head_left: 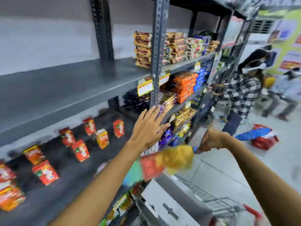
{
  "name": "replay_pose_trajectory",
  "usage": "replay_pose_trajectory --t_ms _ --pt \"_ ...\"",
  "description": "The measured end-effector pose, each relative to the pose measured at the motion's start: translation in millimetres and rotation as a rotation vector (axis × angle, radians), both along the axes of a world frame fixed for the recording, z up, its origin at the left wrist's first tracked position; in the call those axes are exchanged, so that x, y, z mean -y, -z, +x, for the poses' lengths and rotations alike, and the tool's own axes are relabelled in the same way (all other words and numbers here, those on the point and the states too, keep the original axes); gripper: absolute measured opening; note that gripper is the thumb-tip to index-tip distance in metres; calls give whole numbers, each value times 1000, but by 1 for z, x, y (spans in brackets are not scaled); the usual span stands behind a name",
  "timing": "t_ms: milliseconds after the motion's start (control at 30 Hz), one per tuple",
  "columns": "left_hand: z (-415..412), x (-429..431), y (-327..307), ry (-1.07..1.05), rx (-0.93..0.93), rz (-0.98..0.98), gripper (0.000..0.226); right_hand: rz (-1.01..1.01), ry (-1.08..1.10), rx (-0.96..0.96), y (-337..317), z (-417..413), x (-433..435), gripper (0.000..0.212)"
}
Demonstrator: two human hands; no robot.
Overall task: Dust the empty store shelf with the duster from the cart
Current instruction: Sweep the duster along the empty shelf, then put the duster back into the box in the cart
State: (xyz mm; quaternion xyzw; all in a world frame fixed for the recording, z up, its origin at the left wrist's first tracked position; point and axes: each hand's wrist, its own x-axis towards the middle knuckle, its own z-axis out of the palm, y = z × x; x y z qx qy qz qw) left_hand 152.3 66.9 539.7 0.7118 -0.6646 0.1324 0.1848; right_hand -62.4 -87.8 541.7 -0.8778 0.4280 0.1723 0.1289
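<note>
A grey metal shelf [65, 88] is seen bare along its left stretch, with stacked packets [143, 49] at its right end; a pale wall stands behind and a tiled floor [228, 168] lies to the right; five small red boxes [118, 128] are counted upright on the dark shelf below, blurred packs lying further left; the left hand [147, 128] is spread wide near the upright post; the right hand [210, 141] is closed on the handle of the duster [169, 160], which is held over the cart [187, 206]; two people are seen beyond.
</note>
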Motion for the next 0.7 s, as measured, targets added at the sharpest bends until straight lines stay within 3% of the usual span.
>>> replay_pose_trajectory --t_ms 67,167,400,600,700 --pt "-16 9 32 8 -56 57 56 -146 161 -66 21 -26 3 48" --pt "-39 17 79 17 -142 159 56 -263 327 -50 67 -50 1 50" --pt "-70 29 173 71 -189 376 59 -57 501 -96 177 -52 -16 34" --pt "-77 30 245 106 -233 487 74 128 583 -154 260 -52 -20 37" --pt "-80 31 283 95 -261 573 66 208 602 -143 299 -56 -17 37"
